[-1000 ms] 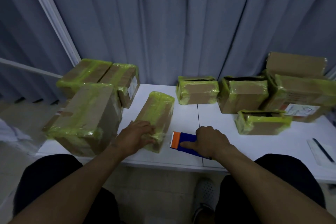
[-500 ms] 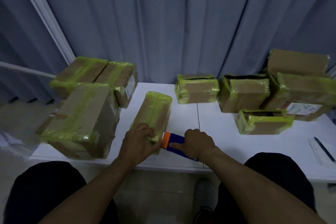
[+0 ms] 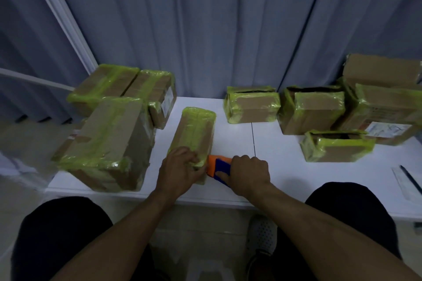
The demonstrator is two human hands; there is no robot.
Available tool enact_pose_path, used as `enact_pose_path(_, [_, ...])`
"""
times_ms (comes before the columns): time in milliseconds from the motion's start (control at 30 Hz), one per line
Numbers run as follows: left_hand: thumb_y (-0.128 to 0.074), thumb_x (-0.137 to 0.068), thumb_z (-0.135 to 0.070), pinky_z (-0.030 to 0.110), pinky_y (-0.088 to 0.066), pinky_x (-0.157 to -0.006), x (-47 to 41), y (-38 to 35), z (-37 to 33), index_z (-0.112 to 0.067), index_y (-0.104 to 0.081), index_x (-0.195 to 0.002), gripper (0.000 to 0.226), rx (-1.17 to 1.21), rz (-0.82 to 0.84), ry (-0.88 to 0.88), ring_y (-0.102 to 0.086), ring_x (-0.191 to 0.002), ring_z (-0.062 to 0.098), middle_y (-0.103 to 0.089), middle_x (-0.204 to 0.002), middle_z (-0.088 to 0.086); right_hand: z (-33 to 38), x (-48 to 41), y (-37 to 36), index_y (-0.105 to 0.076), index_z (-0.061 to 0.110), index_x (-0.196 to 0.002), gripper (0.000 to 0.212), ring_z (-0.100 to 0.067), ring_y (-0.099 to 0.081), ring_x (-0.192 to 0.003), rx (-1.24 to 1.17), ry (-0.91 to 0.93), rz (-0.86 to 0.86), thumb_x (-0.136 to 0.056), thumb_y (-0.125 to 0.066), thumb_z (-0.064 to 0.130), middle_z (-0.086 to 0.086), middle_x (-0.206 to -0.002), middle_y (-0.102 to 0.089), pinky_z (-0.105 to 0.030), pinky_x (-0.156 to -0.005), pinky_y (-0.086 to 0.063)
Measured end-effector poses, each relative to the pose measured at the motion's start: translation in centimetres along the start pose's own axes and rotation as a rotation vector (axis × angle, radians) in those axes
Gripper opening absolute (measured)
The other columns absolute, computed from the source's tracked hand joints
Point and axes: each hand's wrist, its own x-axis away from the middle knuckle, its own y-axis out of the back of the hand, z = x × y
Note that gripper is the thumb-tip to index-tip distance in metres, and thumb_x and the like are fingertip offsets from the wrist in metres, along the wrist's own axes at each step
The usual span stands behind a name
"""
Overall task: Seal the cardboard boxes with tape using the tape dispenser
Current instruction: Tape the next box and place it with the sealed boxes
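From where I stand, the nearest things are the person's two knees in dark trousers (image 3: 64, 235) and one pale shoe (image 3: 262, 239) on the floor between them. Both bare forearms reach forward over the edge of the white table (image 3: 239, 141).

The left hand (image 3: 180, 169) grips the near end of a narrow box (image 3: 194, 130), its fingers curled close together over the green-taped top. The right hand (image 3: 247, 173) holds the tape dispenser (image 3: 219, 166), fingers wrapped round its blue body and one finger laid along the side. The orange front of the dispenser touches the near right corner of this box (the hands hide the exact place of contact).

Just left of the narrow box stands a large box (image 3: 109, 141), partly over the table edge, and it leaves little room on that side. Behind it sit two more taped boxes (image 3: 102, 84), side by side. On the right, well apart from the hands, are a low box (image 3: 336, 146), a medium box (image 3: 312, 107), a small box (image 3: 252, 105) at the back, and a stack of two boxes (image 3: 388, 107) at the far right. Some papers (image 3: 408, 180) lie at the right table edge. A grey curtain (image 3: 205, 29) closes the background.

One second ago the dispenser lay on the table with a clear gap to the narrow box, and the left hand rested flatter on the top. Now the gap is closed and the left hand is nearer to the box end.
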Motion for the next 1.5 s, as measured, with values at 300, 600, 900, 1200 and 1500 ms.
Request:
enact_pose_path(300, [-0.086,-0.069,-0.048,0.028,-0.049,-0.087,-0.3,0.6,-1.0,-0.026,-0.071,-0.098,0.04,-0.014,0.018,0.085,-0.057,-0.1,0.013,-0.06,-0.106,-0.011,0.9,0.0,1.0,-0.063,0.016,-0.11,0.061,-0.025,-0.067,-0.095,-0.005,-0.032,-0.012,-0.096,-0.043,0.072,-0.004,-0.106,-0.067,-0.033,-0.071,-0.039])
enact_pose_path(600, [-0.085,-0.065,-0.052,0.025,-0.047,-0.081,-0.3,0.7,-0.3,-0.027,-0.071,-0.094,0.041,-0.068,0.05,0.069,-0.056,-0.098,0.013,-0.06,-0.103,-0.01,0.4,-0.3,1.4,-0.053,0.016,-0.087,0.063,-0.022,-0.055,-0.075,-0.239,-0.142,0.101,-0.087,-0.052,0.079,0.0,-0.082,-0.052,-0.032,-0.067,-0.045])
enact_pose_path(900, [-0.083,-0.059,-0.063,0.024,-0.048,-0.077,-0.5,0.6,0.3,-0.032,-0.066,-0.085,0.044,-0.061,0.022,0.04,-0.056,-0.092,0.008,-0.057,-0.097,-0.017,1.4,-1.6,0.8,-0.064,0.016,-0.123,0.054,-0.026,-0.066,-0.105,-0.005,-0.043,0.017,-0.094,-0.06,0.061,-0.005,-0.116,-0.067,-0.034,-0.076,-0.038])
enact_pose_path(1200, [-0.06,-0.059,-0.088,0.052,-0.047,-0.096,-0.1,0.7,-0.5,-0.034,-0.05,-0.111,0.076,-0.257,-0.026,0.09,-0.047,-0.122,0.022,-0.045,-0.128,-0.009,-0.5,-2.3,1.2,-0.062,0.016,-0.105,0.059,-0.024,-0.067,-0.093,-0.141,-0.153,0.038,-0.092,-0.052,0.073,-0.004,-0.102,-0.066,-0.031,-0.071,-0.043])
enact_pose_path(1500, [-0.057,-0.07,-0.057,0.062,-0.032,-0.104,0.5,0.1,-1.0,-0.039,-0.052,-0.129,0.062,-0.398,0.007,0.136,-0.023,-0.141,0.03,-0.037,-0.151,-0.007,-2.1,0.9,1.5,-0.05,0.018,-0.091,0.064,-0.021,-0.057,-0.076,-0.241,-0.175,0.013,-0.087,-0.048,0.082,0.0,-0.088,-0.053,-0.03,-0.067,-0.045])
